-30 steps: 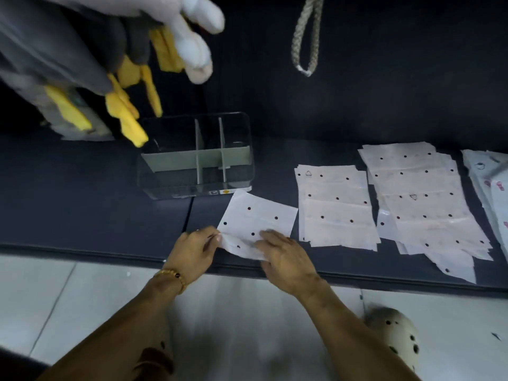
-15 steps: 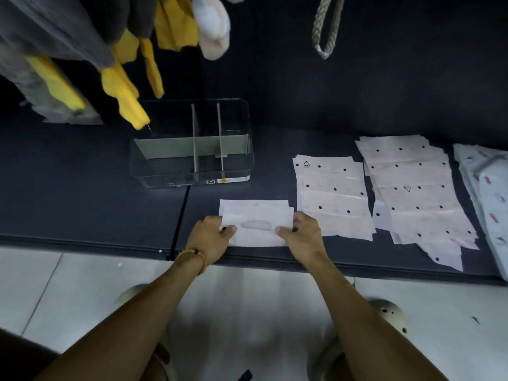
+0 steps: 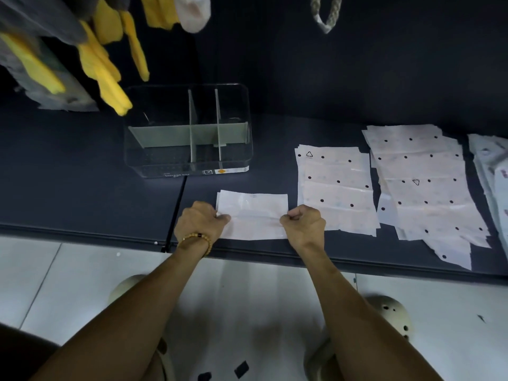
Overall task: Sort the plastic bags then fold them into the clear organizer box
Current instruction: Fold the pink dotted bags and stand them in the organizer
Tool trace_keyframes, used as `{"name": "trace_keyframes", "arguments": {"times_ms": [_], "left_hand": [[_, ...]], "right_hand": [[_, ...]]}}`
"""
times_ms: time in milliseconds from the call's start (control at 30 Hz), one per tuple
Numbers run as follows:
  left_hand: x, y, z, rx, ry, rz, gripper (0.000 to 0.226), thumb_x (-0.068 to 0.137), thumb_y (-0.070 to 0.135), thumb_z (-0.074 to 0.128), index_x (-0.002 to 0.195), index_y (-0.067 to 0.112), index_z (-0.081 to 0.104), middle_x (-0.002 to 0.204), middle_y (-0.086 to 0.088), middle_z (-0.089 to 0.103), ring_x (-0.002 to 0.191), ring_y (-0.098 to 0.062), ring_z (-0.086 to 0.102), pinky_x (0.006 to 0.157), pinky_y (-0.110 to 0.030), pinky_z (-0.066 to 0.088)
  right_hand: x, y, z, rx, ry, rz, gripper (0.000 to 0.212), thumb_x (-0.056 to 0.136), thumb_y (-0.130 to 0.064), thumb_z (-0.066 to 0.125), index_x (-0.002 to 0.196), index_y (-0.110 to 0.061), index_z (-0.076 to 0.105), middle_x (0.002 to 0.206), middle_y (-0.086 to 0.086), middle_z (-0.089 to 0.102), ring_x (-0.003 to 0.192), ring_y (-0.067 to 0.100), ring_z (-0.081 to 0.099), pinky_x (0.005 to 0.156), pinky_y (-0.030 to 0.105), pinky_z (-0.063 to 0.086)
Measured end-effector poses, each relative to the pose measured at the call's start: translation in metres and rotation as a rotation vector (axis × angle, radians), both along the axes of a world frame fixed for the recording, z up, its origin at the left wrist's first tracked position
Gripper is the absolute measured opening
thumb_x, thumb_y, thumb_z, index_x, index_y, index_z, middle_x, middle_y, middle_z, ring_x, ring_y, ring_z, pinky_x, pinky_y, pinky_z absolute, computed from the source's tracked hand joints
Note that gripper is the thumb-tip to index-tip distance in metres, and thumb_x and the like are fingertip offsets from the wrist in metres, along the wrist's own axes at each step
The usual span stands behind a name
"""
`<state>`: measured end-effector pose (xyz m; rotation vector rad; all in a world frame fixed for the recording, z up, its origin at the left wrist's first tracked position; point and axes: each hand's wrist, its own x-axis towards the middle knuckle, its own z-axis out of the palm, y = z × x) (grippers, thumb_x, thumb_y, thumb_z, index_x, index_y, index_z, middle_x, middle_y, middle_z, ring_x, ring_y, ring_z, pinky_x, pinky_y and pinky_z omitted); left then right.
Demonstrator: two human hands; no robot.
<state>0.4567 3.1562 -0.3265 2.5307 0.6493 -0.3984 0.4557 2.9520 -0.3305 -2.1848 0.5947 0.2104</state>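
Head view: a thin, white, translucent plastic bag, folded into a flat rectangle, lies near the front edge of the dark blue table, just in front of the clear organizer box. The left hand pinches the bag's left edge with curled fingers, and the right hand pinches the right edge the same way. Both seem to hold along a crease across the middle, though the film is too pale to be sure.

The bag looks nearly weightless, limp and slick, so it will likely spring open or slide unless each fold is pressed flat. Holding it at the two opposite edges, as here, keeps it taut and square; the next fold probably calls for a grip at the corners.

The box, with grey dividers forming several compartments, appears to hold no bags yet, so the task seems at an early stage. To the right of the box, a stack of white bags with black dots lies flat, a larger overlapping stack lies farther right, and a third pile sits at the frame edge. Left of and above the box, yellow and grey cloth items hang.
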Motion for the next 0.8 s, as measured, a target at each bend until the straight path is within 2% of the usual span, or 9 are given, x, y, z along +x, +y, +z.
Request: {"name": "trace_keyframes", "arguments": {"times_ms": [133, 233, 333, 433, 533, 600, 633, 700, 800], "left_hand": [[-0.010, 0.001, 0.004, 0.140, -0.150, -0.066, 0.038, 0.077, 0.045, 0.071, 0.097, 0.016, 0.057, 0.096, -0.005, 0.061, 0.090, -0.027, 0.059, 0.069, -0.033, 0.047], [-0.017, -0.004, -0.005, 0.192, -0.408, -0.484, 0.029, 0.085, 0.016, 0.064, 0.114, 0.012, 0.059, 0.121, -0.009, 0.055, 0.110, -0.029, 0.051, 0.091, -0.039, 0.044], [-0.026, -0.004, -0.018, 0.085, -0.343, -0.727, 0.043, 0.097, 0.013, 0.047, 0.140, 0.011, 0.044, 0.150, -0.004, 0.037, 0.141, -0.020, 0.028, 0.111, -0.033, 0.033], [-0.032, 0.003, -0.030, 0.082, -0.295, -0.778, 0.049, 0.103, 0.026, 0.031, 0.149, 0.014, 0.023, 0.158, 0.004, 0.016, 0.146, -0.011, 0.006, 0.116, -0.025, 0.020], [-0.032, 0.006, -0.033, 0.106, -0.277, -0.817, 0.052, 0.103, 0.031, 0.028, 0.151, 0.016, 0.016, 0.159, 0.005, 0.008, 0.146, -0.010, 0.000, 0.117, -0.027, 0.021], [-0.032, 0.005, -0.032, 0.100, -0.304, -0.806, 0.052, 0.102, 0.029, 0.032, 0.150, 0.014, 0.019, 0.158, 0.002, 0.012, 0.146, -0.012, 0.002, 0.116, -0.030, 0.025], [-0.032, 0.003, -0.032, 0.095, -0.322, -0.801, 0.051, 0.102, 0.025, 0.038, 0.149, 0.011, 0.023, 0.158, -0.001, 0.017, 0.146, -0.013, 0.005, 0.116, -0.032, 0.027], [-0.034, 0.002, -0.032, 0.080, -0.346, -0.812, 0.060, 0.095, 0.015, 0.055, 0.148, 0.007, 0.027, 0.156, -0.006, 0.023, 0.144, -0.014, 0.007, 0.115, -0.033, 0.025], [-0.035, 0.005, -0.035, 0.105, -0.341, -0.846, 0.072, 0.091, 0.012, 0.059, 0.150, 0.010, 0.017, 0.157, -0.004, 0.016, 0.142, -0.010, -0.001, 0.115, -0.028, 0.008]], "right_hand": [[-0.002, 0.000, -0.001, -0.010, -0.047, 0.027, 0.003, 0.083, -0.014, 0.067, 0.080, -0.013, 0.068, 0.069, -0.009, 0.062, 0.062, 0.002, 0.054, 0.051, 0.000, 0.034], [-0.002, 0.001, -0.003, -0.053, -0.068, 0.057, 0.003, 0.083, -0.014, 0.067, 0.080, -0.013, 0.068, 0.072, -0.007, 0.064, 0.062, 0.004, 0.055, 0.052, 0.000, 0.033], [-0.002, 0.001, -0.004, -0.108, -0.073, 0.089, 0.005, 0.085, -0.014, 0.064, 0.083, -0.012, 0.068, 0.078, -0.004, 0.068, 0.065, 0.007, 0.058, 0.053, -0.001, 0.034], [-0.006, 0.002, 0.001, -0.153, -0.075, 0.135, 0.007, 0.088, -0.015, 0.061, 0.091, -0.010, 0.066, 0.082, 0.001, 0.069, 0.075, 0.017, 0.064, 0.071, 0.021, 0.053], [-0.018, 0.008, 0.004, -0.499, -0.270, 0.299, 0.023, 0.087, -0.014, 0.060, 0.109, -0.009, 0.062, 0.100, 0.008, 0.065, 0.091, 0.026, 0.061, 0.077, 0.035, 0.054], [-0.026, 0.026, 0.003, -0.573, -0.452, 0.487, 0.033, 0.081, -0.010, 0.065, 0.113, -0.005, 0.063, 0.113, 0.013, 0.062, 0.103, 0.031, 0.059, 0.085, 0.039, 0.051], [-0.028, 0.038, 0.001, -0.545, -0.463, 0.602, 0.040, 0.080, -0.009, 0.065, 0.119, -0.003, 0.061, 0.124, 0.015, 0.059, 0.113, 0.033, 0.056, 0.095, 0.041, 0.047], [-0.032, 0.059, -0.007, -0.426, -0.351, 0.785, 0.058, 0.086, -0.010, 0.057, 0.141, -0.003, 0.041, 0.150, 0.016, 0.036, 0.139, 0.031, 0.032, 0.116, 0.039, 0.025], [-0.032, 0.063, -0.022, -0.415, -0.266, 0.852, 0.064, 0.097, -0.016, 0.042, 0.152, -0.007, 0.012, 0.161, 0.010, 0.006, 0.149, 0.022, 0.002, 0.120, 0.033, -0.003]]}}
